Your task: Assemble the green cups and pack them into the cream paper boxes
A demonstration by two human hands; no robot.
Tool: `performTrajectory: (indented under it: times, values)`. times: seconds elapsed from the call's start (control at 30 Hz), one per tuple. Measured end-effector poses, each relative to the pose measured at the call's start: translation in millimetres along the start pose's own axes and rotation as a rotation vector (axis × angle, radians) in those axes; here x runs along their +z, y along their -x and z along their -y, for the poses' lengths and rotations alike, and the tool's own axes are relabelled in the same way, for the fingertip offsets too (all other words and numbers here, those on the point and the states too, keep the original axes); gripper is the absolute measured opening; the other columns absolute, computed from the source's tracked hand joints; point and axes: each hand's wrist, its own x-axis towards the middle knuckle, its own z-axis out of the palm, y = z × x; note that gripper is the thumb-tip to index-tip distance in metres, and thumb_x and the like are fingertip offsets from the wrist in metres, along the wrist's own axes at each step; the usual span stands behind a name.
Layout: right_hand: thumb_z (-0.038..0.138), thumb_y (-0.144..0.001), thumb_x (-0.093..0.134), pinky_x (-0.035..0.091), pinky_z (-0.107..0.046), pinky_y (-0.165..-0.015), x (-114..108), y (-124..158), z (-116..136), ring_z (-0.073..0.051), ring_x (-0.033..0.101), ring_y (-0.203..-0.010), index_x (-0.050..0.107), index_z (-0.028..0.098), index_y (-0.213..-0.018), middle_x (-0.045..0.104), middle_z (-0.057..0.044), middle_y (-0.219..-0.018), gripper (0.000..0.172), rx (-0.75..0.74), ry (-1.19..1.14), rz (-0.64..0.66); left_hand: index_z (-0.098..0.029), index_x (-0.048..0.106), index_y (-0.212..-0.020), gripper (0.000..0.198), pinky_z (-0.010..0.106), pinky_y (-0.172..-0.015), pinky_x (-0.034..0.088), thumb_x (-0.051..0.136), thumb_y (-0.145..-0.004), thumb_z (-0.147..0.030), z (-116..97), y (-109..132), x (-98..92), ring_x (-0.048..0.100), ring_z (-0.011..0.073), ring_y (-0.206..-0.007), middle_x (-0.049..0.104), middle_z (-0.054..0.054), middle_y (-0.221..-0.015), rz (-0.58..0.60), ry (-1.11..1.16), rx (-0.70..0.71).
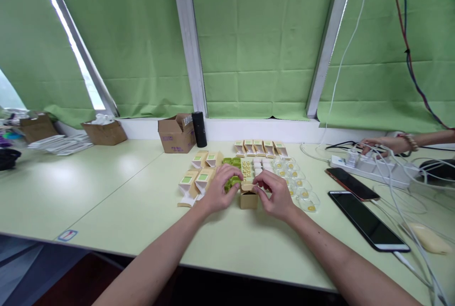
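A small tan cardboard box (249, 200) stands upright in front of me, its top flap raised and a dark opening showing. My left hand (223, 187) has its fingers curled at the flap's left end. At the right end, my right hand (274, 191) pinches the flap between thumb and fingers. Just behind the hands are green cups (232, 161), small yellow pieces (246, 169) and white pieces (262, 164). Clear plastic cups (308, 201) with yellow bits inside line the right side. Folded box blanks with green labels (186, 180) lie to the left, and more cartons (259, 147) sit behind.
A brown carton (176, 134) and a black bottle (199, 129) stand at the back. Two phones (368, 220) lie on the right with cables. Another person's hand (387, 144) reaches to a white power strip (373, 169). The table's front edge runs below my forearms.
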Motion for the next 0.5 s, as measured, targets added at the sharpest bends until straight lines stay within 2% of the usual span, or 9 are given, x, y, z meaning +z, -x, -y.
performTrajectory:
  times: [0.2, 0.5]
  values:
    - [0.01, -0.086, 0.059, 0.036, -0.029, -0.062, 0.4, 1.4, -0.3, -0.016, 0.052, -0.067, 0.058, 0.022, -0.09, 0.058, 0.0, -0.075, 0.013, -0.103, 0.073, 0.008, -0.021, 0.064, -0.095, 0.007, 0.044, -0.09, 0.044, 0.06, -0.097, -0.026, -1.7, 2.1, 1.4, 0.059, 0.024, -0.092, 0.068, 0.006, -0.092, 0.014, -0.086, 0.109]
    - [0.007, -0.082, 0.059, 0.034, -0.029, -0.061, 1.4, 2.8, -1.6, -0.016, 0.05, -0.066, 0.056, 0.022, -0.088, 0.057, 0.0, -0.074, 0.016, -0.138, 0.079, 0.02, -0.021, 0.062, -0.088, 0.005, 0.041, -0.08, 0.041, 0.059, -0.093, -0.02, -2.5, 1.8, 1.7, 0.054, 0.0217, -0.081, 0.061, 0.003, -0.079, 0.015, -0.142, 0.184]
